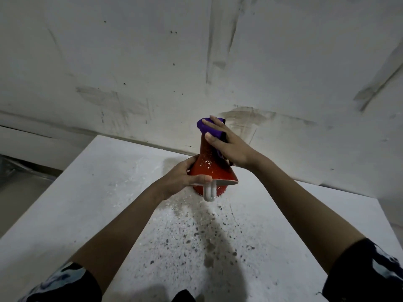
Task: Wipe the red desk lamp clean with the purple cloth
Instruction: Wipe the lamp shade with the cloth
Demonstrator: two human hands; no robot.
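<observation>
The red desk lamp (pixel 210 168) stands near the far middle of a white speckled table (pixel 87 203); its cone-shaped shade faces me, with white flecks on it and a white curved bulb (pixel 209 194) showing under the rim. My left hand (pixel 185 178) grips the shade's left side, thumb along the lower rim. My right hand (pixel 226 144) holds the purple cloth (pixel 208 126) wrapped over the narrow top of the shade, fingers and thumb curled round it. Part of the cloth hangs down behind my palm.
A scuffed white wall (pixel 196 62) rises right behind the table. The tabletop in front of the lamp carries dark specks and a stain. The table's left edge drops to a lower grey floor area (pixel 26 175).
</observation>
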